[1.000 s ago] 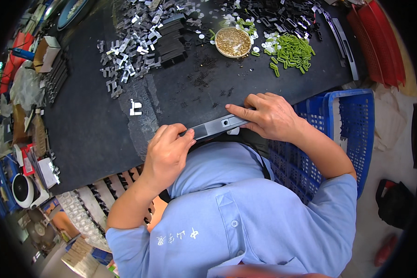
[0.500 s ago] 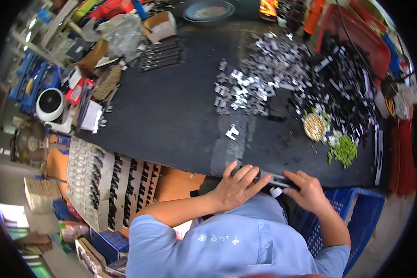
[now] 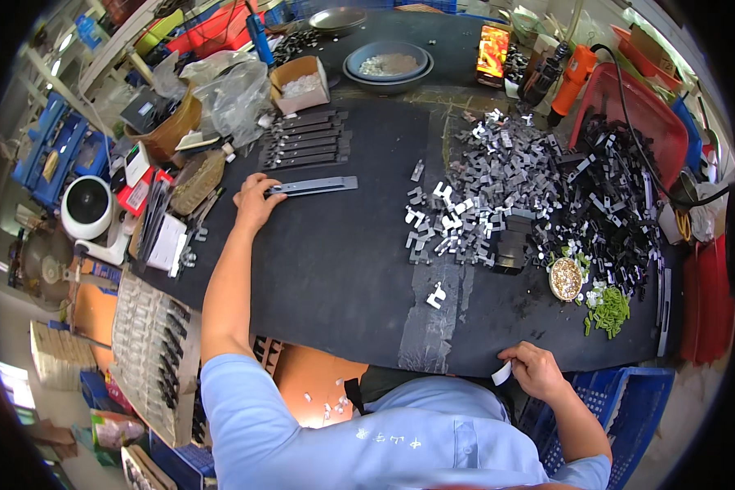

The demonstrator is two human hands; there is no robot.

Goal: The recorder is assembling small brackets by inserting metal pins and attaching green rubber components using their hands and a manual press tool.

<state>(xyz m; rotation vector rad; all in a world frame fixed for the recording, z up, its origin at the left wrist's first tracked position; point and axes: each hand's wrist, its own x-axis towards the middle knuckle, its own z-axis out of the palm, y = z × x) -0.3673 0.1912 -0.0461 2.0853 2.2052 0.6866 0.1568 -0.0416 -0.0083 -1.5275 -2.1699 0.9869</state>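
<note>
My left hand point(image 3: 256, 202) is stretched out to the left side of the black table mat, its fingers closed on one end of a long flat grey metal bar point(image 3: 322, 186). The bar lies just in front of a row of similar dark bars point(image 3: 306, 145). Close to the table's front edge, my right hand point(image 3: 537, 372) pinches a small white piece point(image 3: 502, 373) that looks flat; its kind is not clear. A lone small silver clip point(image 3: 436, 296) lies on a worn tape strip point(image 3: 426, 335) between the hands.
Heaps of silver clips point(image 3: 506, 163) and black parts point(image 3: 608, 196) cover the right side, near a red bin point(image 3: 633, 114). Green pieces point(image 3: 608, 312) lie beside a small round dish point(image 3: 565, 279). An orange power screwdriver point(image 3: 574, 82) stands behind. A blue crate point(image 3: 629, 408) sits below right.
My left hand has carried the bar from the front edge to the row at far left. My right hand has let go of the bar and pinches a white piece. The view has shifted.
</note>
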